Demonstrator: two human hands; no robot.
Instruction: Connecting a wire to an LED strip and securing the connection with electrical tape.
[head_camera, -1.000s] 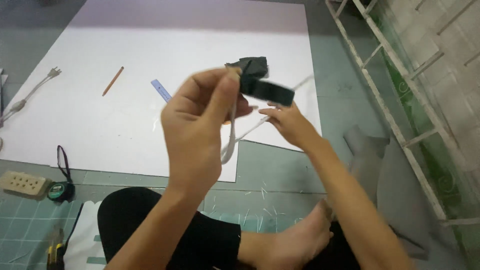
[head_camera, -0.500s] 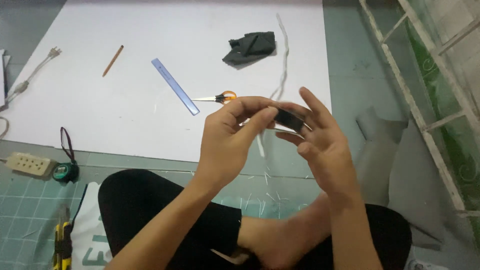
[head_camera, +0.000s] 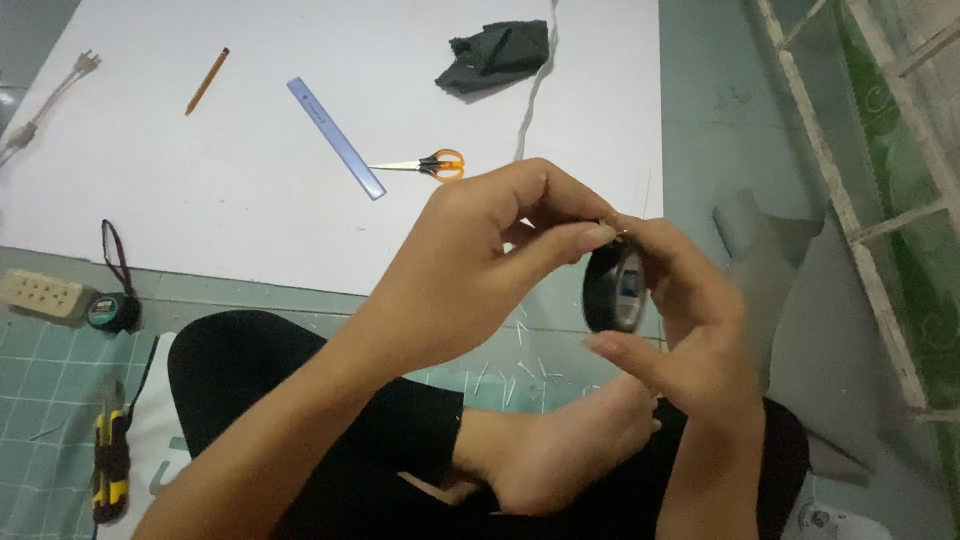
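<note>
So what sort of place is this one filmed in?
Probably a home craft or repair spot on the floor: the person sits cross-legged by a large white sheet with scissors, a ruler and a pencil on it, both hands on a roll of black tape.

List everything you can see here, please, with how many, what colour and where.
roll of tape: one, black, held between both hands
white sheet: one, white, spread on the floor ahead
scissors: one pair, orange handles, on the sheet
ruler: one, pale blue, on the sheet left of the scissors
pencil: one, brown, upper left of the sheet
dark cloth: one piece, dark grey, top of the sheet
tape measure: one, black and green, just off the sheet's near edge
power strip: one, cream, far left
screwdriver: one, yellow and black, lower left
cutting mat: one, green, gridded, under it all
left hand: pinching the roll's top
right hand: cupping the roll
</note>
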